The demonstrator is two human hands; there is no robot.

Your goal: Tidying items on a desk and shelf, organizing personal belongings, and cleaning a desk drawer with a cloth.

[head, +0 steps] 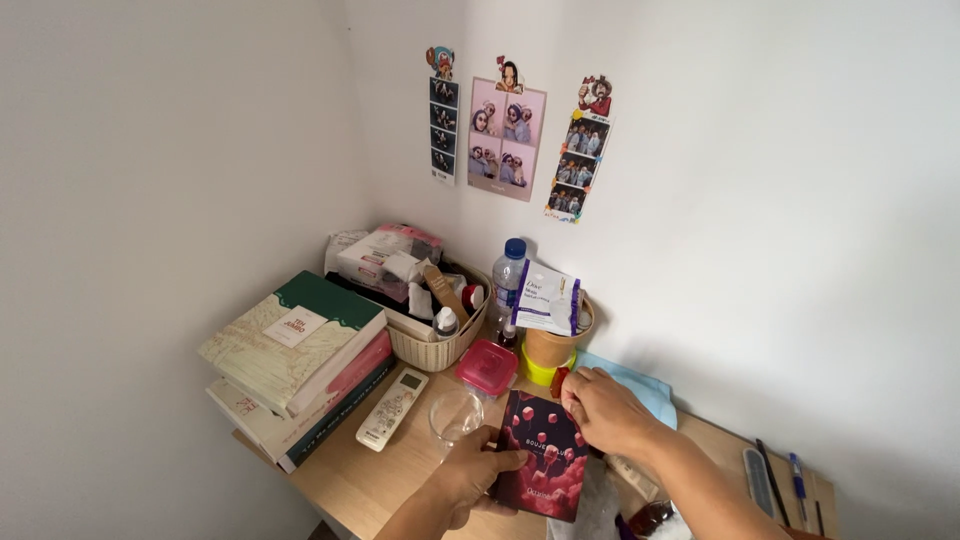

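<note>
Crowded corner desk (380,480) | left hand (470,472), right hand (605,410) fingers both grip dark booklet (545,455) | glass (455,415) alongside

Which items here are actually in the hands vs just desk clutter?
In hand:
- dark red booklet, held by left hand, right hand on its top edge

Lying about:
- clear glass
- white remote
- book stack
- wicker basket
- pink-lidded box
- water bottle
- pens

Left hand (478,472): we saw it bare, no glove, ring or watch.
Right hand (608,412): we saw it bare too.
Forearms: we found no sleeves on either.
</note>
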